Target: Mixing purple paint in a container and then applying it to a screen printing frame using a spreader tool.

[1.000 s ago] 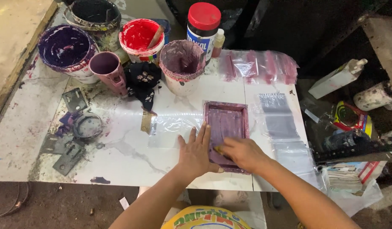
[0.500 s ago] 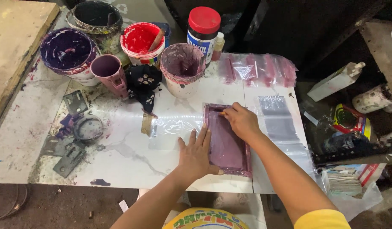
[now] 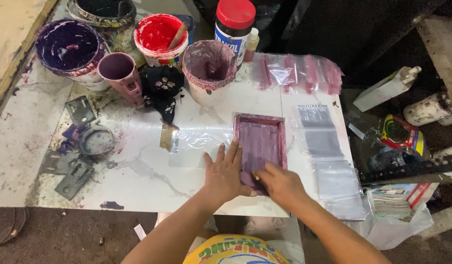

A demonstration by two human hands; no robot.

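left hand flat, released, pinning the purple frame; right hand grasps a scraper at its near edge. if your left palm slips, the frame shifts and ink smears.

Soft, even light falls from above on the white table, which shows faint glare near the clear plastic sheet. The right and lower edges sink into dim shadow. Focus is fairly sharp, with slight wide-angle bending at the edges.

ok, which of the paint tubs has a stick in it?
The red-paint tub, back row between the purple tub and the mauve one; the others hold none.
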